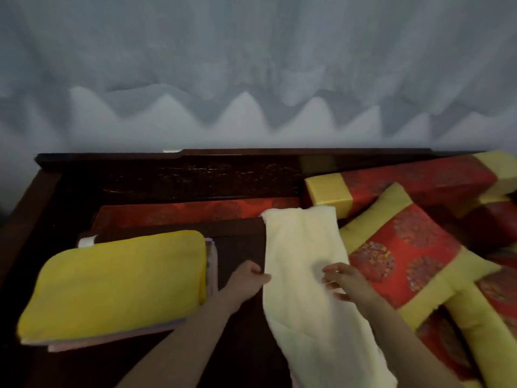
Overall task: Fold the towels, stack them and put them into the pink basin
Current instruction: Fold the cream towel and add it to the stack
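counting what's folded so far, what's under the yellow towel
Under the yellow towel, pale lilac folded towels peek out along its near and right edges. Their count and the rest are hidden beneath it.

Two towels are counted in full: one cream towel [305,275], laid lengthwise toward the right edge of the dark wooden surface [237,245], and one yellow towel [117,281], folded, toward its left edge. Pale lilac layers [112,341] are stacked under the yellow towel (their number cannot be told). Two hands are counted: left hand [246,278], right hand [344,281]. Two red-and-yellow cushions are seen whole, one block cushion [405,180] and one square cushion [402,256]; others are cut off at the right. One flat red pad [195,210] lies along the rear edge.
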`<state>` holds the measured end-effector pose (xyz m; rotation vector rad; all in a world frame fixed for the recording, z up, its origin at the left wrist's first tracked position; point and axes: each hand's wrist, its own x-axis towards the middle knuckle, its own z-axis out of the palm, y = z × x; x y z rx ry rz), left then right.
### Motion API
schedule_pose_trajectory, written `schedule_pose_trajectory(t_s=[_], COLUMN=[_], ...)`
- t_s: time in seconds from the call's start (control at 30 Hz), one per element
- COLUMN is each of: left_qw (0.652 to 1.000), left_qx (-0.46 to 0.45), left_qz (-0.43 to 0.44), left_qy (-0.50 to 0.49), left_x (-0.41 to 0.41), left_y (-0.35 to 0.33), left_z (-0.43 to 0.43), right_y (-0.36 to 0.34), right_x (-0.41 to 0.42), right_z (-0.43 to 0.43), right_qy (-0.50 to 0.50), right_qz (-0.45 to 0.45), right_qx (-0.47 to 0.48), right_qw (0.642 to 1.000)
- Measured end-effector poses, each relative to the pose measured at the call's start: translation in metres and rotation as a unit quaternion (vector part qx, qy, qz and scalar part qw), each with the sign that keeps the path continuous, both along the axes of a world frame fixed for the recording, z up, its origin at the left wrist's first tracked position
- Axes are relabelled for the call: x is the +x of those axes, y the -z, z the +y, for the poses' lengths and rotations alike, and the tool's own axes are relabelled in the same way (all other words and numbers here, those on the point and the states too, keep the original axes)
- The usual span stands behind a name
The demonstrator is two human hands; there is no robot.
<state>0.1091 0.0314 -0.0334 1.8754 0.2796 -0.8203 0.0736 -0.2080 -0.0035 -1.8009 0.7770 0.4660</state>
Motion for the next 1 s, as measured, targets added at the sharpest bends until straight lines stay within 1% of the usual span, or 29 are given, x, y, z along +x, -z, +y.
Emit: schedule_pose_trajectory(t_s=[0.07, 0.17, 0.27, 0.33, 0.37, 0.43, 0.5, 0.57, 0.63, 0.67, 0.7, 0.77, 0.87, 0.93, 1.0], left_qw=[0.999, 0.995, 0.990, 0.989, 0.991, 0.995, 0.993, 0.986, 0.977, 0.975, 0.975, 0.972, 0.946, 0.922, 0.892], left_qx=[0.039, 0.071, 0.023, -0.006, -0.009, -0.003, 0.006, -0.012, -0.042, -0.045, -0.035, -0.007, 0.024, 0.057, 0.096], left_qz=[0.031, 0.023, 0.062, 0.068, 0.053, -0.006, -0.059, -0.090, -0.102, -0.115, -0.138, -0.209, -0.318, -0.341, -0.347], left_qy=[0.004, -0.065, -0.125, -0.133, -0.126, -0.102, -0.100, -0.140, -0.185, -0.187, -0.172, -0.108, 0.049, 0.174, 0.274], left_x=[-0.014, -0.023, -0.023, -0.024, -0.026, -0.026, -0.024, -0.020, -0.012, -0.007, -0.001, 0.010, 0.019, 0.019, 0.019], left_y=[0.020, 0.033, 0.035, 0.033, 0.030, 0.021, 0.010, -0.006, -0.025, -0.035, -0.046, -0.070, -0.122, -0.161, -0.194], left_z=[-0.030, -0.053, -0.064, -0.069, -0.070, -0.069, -0.065, -0.061, -0.055, -0.052, -0.049, -0.042, -0.029, -0.021, -0.013], right_y=[0.013, 0.033, 0.044, 0.047, 0.047, 0.045, 0.040, 0.032, 0.017, 0.007, -0.003, -0.021, -0.048, -0.065, -0.082], right_x=[-0.020, -0.042, -0.052, -0.054, -0.054, -0.052, -0.046, -0.035, -0.020, -0.013, -0.005, 0.008, 0.021, 0.027, 0.032], right_z=[-0.013, -0.024, -0.029, -0.032, -0.033, -0.035, -0.037, -0.036, -0.030, -0.026, -0.023, -0.018, -0.011, -0.004, 0.005], right_qy=[-0.006, -0.008, -0.002, -0.004, -0.008, -0.014, -0.016, -0.019, -0.017, -0.018, -0.025, -0.044, -0.070, -0.089, -0.146], right_qz=[0.021, 0.021, -0.004, -0.011, -0.013, -0.018, -0.036, -0.065, -0.099, -0.115, -0.130, -0.162, -0.227, -0.288, -0.358], right_qx=[-0.014, -0.013, 0.002, 0.011, 0.010, 0.014, 0.018, 0.020, 0.038, 0.041, 0.037, 0.025, -0.001, -0.020, -0.038], right_qw=[1.000, 1.000, 1.000, 1.000, 1.000, 1.000, 0.999, 0.997, 0.994, 0.992, 0.990, 0.986, 0.971, 0.953, 0.922])
